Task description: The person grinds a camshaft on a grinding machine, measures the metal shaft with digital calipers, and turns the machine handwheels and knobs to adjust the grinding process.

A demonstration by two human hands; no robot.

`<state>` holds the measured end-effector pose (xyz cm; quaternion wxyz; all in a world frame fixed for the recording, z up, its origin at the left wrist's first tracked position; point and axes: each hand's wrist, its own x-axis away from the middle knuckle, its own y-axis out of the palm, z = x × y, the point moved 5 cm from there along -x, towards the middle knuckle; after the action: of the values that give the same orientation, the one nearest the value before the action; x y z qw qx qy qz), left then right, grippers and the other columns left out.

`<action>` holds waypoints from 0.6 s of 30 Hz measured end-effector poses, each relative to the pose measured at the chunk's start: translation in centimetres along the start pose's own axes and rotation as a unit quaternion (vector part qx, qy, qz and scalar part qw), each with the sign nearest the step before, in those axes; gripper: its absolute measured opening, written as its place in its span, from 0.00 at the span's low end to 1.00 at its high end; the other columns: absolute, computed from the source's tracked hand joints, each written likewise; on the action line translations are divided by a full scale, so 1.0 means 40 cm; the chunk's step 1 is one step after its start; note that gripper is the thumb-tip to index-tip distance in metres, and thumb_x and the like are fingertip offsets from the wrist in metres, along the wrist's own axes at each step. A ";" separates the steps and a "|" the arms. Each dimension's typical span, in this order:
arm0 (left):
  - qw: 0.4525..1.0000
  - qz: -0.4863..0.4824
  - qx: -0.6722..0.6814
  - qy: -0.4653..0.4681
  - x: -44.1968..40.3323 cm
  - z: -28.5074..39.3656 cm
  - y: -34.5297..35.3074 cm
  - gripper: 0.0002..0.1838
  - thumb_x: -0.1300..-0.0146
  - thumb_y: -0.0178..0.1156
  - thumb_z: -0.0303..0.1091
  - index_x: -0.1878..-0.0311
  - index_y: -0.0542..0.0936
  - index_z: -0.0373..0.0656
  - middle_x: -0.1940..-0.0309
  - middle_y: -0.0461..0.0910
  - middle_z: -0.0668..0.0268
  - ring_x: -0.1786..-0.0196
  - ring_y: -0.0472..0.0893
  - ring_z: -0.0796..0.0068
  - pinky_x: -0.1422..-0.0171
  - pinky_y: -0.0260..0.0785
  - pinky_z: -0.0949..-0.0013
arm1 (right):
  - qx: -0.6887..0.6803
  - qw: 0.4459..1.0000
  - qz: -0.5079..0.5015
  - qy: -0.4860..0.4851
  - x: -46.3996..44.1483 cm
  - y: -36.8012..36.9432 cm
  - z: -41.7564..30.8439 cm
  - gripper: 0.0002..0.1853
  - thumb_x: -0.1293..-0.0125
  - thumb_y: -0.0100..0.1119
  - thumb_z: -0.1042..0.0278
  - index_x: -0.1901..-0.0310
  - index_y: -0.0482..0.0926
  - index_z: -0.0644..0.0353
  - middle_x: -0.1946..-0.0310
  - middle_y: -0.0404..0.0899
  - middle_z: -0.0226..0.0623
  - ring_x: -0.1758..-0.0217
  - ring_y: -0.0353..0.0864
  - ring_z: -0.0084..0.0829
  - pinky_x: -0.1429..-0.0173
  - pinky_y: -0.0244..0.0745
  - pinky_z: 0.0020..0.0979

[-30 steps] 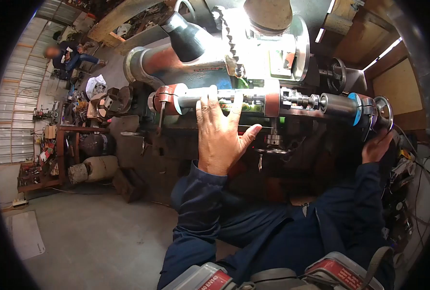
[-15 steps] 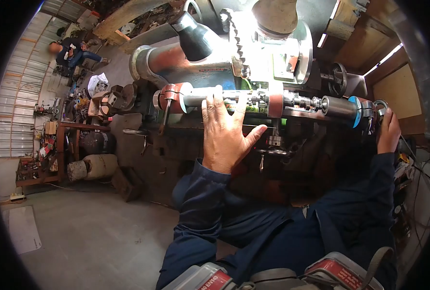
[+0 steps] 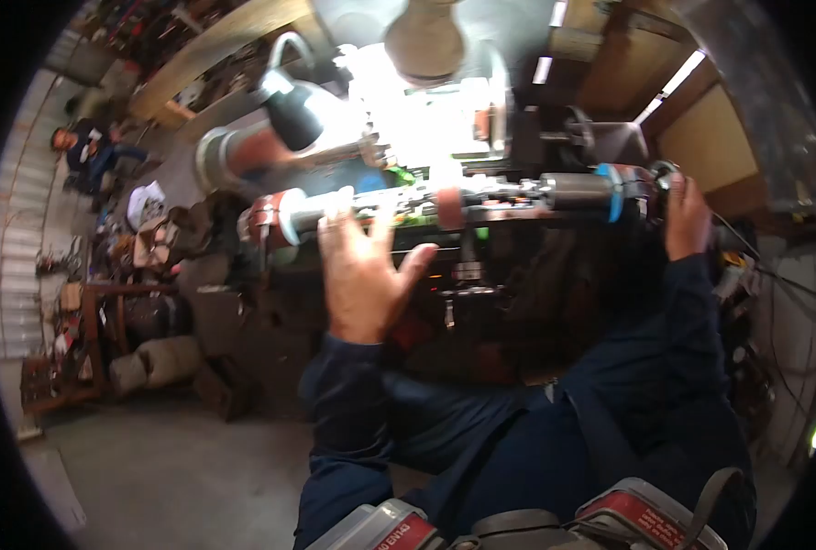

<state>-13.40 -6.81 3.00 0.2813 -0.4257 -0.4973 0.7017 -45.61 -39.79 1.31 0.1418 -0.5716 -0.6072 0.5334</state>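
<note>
My left hand (image 3: 362, 275) lies with fingers spread against the metal shaft (image 3: 309, 213), just right of the red clamp collar (image 3: 277, 218). At the machine's right end my right hand (image 3: 687, 218) is wrapped round the small handwheel (image 3: 663, 174), beside the blue ring (image 3: 616, 192) and the steel cylinder (image 3: 578, 192). A red-brown disc (image 3: 449, 206) stands mid-shaft between my hands. The view is blurred by motion.
A black lamp (image 3: 293, 112) shines over the machine, next to strong glare. A seated person (image 3: 92, 156) is at the far left. Below are a wooden bench (image 3: 101, 339) and a pale canister (image 3: 171, 359). Cables (image 3: 775, 275) hang at the right.
The whole view has shifted, so the machine sits further left. My right hand has moved from the handwheel's lower edge to its top. My left hand stays on the shaft.
</note>
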 end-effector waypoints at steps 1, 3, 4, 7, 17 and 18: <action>1.000 0.007 0.017 0.003 -0.008 -0.018 -0.014 0.36 0.34 0.58 0.63 0.40 0.80 0.38 0.35 0.71 0.41 0.30 0.68 0.40 0.25 0.57 0.45 | -0.024 0.999 0.006 0.034 0.027 0.009 0.014 0.23 0.21 0.43 0.49 0.56 0.77 0.64 0.61 0.81 0.60 0.55 0.79 0.63 0.54 0.72 0.53; 0.979 0.189 -0.044 0.067 -0.039 -0.050 -0.104 0.24 0.34 0.63 0.50 0.50 0.80 0.36 0.52 0.81 0.50 0.46 0.78 0.44 0.39 0.69 0.48 | -0.057 0.997 0.054 -0.017 0.075 0.019 0.016 0.20 0.20 0.40 0.53 0.57 0.74 0.62 0.65 0.79 0.58 0.59 0.78 0.63 0.58 0.70 0.54; 0.971 0.234 0.058 -0.012 -0.042 -0.115 -0.125 0.19 0.33 0.63 0.44 0.50 0.80 0.36 0.52 0.81 0.51 0.46 0.78 0.45 0.39 0.70 0.49 | -0.084 0.996 0.038 -0.006 0.087 0.015 0.014 0.18 0.21 0.42 0.54 0.58 0.73 0.62 0.67 0.78 0.58 0.60 0.78 0.64 0.59 0.69 0.55; 0.977 0.152 -0.101 -0.112 -0.067 -0.380 -0.072 0.21 0.29 0.58 0.42 0.41 0.79 0.36 0.42 0.79 0.48 0.40 0.78 0.49 0.34 0.68 0.56 | -0.085 0.996 -0.009 -0.001 0.109 -0.011 -0.003 0.12 0.23 0.47 0.61 0.58 0.67 0.63 0.61 0.76 0.61 0.57 0.76 0.65 0.58 0.67 0.56; 0.982 0.072 0.137 -0.110 -0.072 -0.603 0.036 0.21 0.21 0.49 0.42 0.42 0.80 0.34 0.45 0.82 0.52 0.42 0.79 0.56 0.34 0.67 0.60 | 0.068 0.991 0.005 0.115 0.442 -0.272 0.462 0.16 0.29 0.53 0.70 0.41 0.74 0.63 0.47 0.78 0.56 0.44 0.78 0.56 0.40 0.74 0.46; 0.985 0.068 0.123 -0.099 -0.077 -0.606 0.035 0.20 0.21 0.50 0.42 0.43 0.80 0.34 0.46 0.82 0.52 0.42 0.79 0.57 0.34 0.67 0.60 | 0.120 0.973 -0.018 0.195 0.507 -0.304 0.592 0.17 0.32 0.55 0.71 0.43 0.76 0.62 0.46 0.79 0.55 0.42 0.78 0.55 0.39 0.74 0.47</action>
<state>9.39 1.32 -0.79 0.2326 -0.3493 -0.4025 0.8136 -76.96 -31.43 -6.97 0.3351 -0.6321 -0.5097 0.4779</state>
